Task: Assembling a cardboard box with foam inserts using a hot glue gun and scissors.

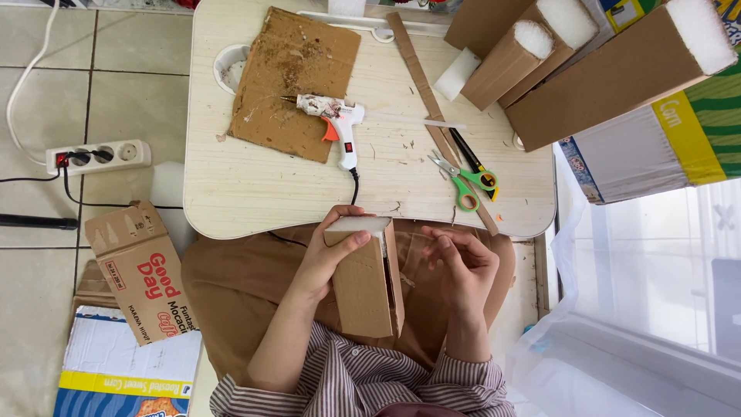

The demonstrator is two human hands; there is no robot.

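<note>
sleeves: striped shirt cuffs (347,378), closest to camera, both forearms reach away from body over lap.
left hand (328,259): wrapped around the block, thumb across its far top edge, fingers on the left face. Closed grip, firm.
block (367,278): cardboard-wrapped foam, white foam end showing at the far end. Held over lap, just short of the table (231,185) edge. Long axis runs from body toward table, slightly tilted.
right hand (461,266): just right of the block, not touching it. Fingers curled loosely inward, half closed; can't tell if it pinches anything, maybe a thin glue thread, too fine to confirm.
key relation: block sits directly left of right hand, its right long face turned to that hand; left hand already on it, so left is nearer.
glue gun (336,120): on table, straight ahead of left hand, nozzle pointing left onto a cardboard sheet (297,77), cord trailing back toward the block.
scissors (463,181): green handles, ahead of right hand near table edge, beside a pencil (472,158) and a cardboard strip (421,77).
more blocks (617,69): three long wrapped ones with white foam ends, far right of right hand, leaning off table corner.
foam piece (455,75): loose white, beyond scissors.
floor left of left hand: power strip (99,156), printed carton (143,270), flattened boxes.
</note>
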